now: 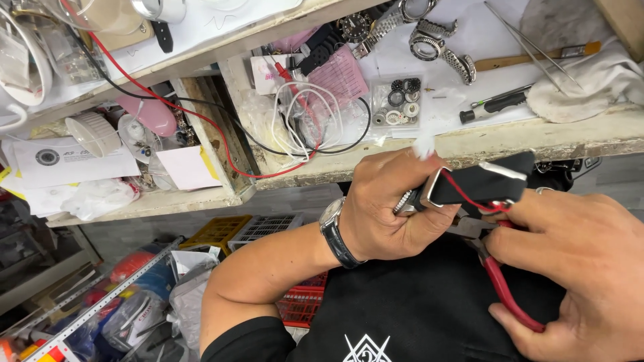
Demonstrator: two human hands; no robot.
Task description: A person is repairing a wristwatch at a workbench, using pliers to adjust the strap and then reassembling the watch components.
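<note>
Right hand (577, 261) grips pliers (500, 275).

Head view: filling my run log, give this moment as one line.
left hand: holds black device | right hand: grips red-handled pliers | setting: cluttered workbench

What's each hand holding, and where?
Left hand grips the black strap-like piece at its metal-edged end; right hand holds the red-handled pliers by their handles.

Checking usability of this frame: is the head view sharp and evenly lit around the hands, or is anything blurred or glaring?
Head view: left hand, black device and red-handled pliers are sharp under even light; right hand is cropped at the frame edge; white bench paper is slightly washed out; the lower-left clutter is dimmer.
</note>
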